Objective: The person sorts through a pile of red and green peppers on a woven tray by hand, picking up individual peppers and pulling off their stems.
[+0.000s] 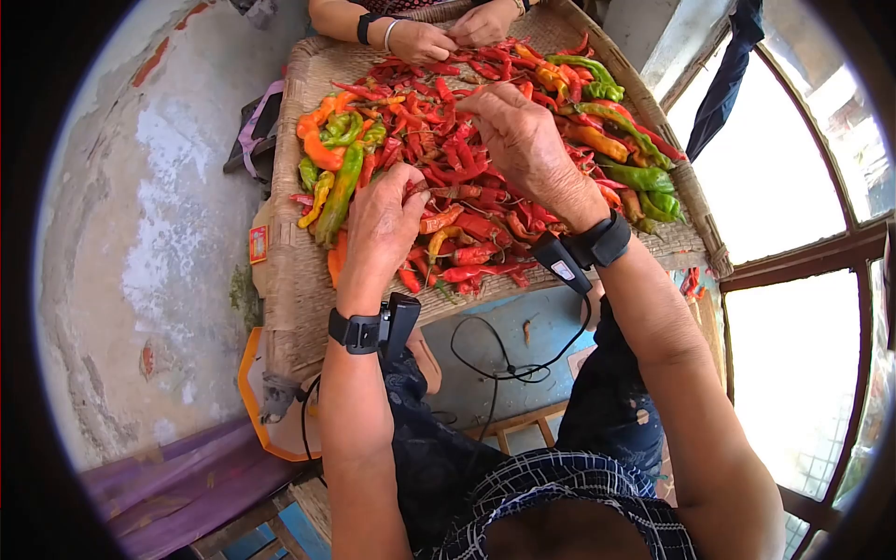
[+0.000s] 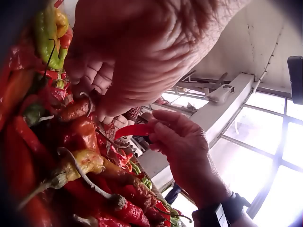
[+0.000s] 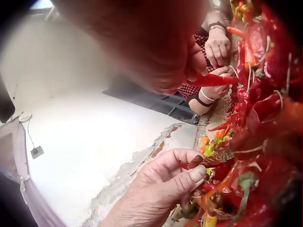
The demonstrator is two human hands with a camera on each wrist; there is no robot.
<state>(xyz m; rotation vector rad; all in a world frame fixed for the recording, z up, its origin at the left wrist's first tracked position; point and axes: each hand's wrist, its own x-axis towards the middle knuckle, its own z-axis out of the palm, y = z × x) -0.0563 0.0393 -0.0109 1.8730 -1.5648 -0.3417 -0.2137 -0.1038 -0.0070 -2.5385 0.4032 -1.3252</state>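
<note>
A broad heap of red chili peppers (image 1: 476,229) covers the woven tray. Over the left part of the heap, my left hand (image 1: 383,215) pinches a dark, shriveled chili pepper (image 3: 195,161) between thumb and forefinger. My right hand (image 1: 527,140) is raised above the middle of the heap, holding a bright red chili pepper (image 2: 135,130) by one end. In the right wrist view that red pepper (image 3: 213,80) points out from the fingers toward the pile. Green and orange peppers (image 1: 341,173) lie left of my left hand; more green peppers (image 1: 653,177) lie at the right.
Across the woven tray (image 1: 294,308), another person's hands (image 1: 448,37) work at the far edge. A rough wall (image 1: 159,233) stands left, a window (image 1: 793,364) right. Below the tray, a black cable (image 1: 509,373) hangs between my legs.
</note>
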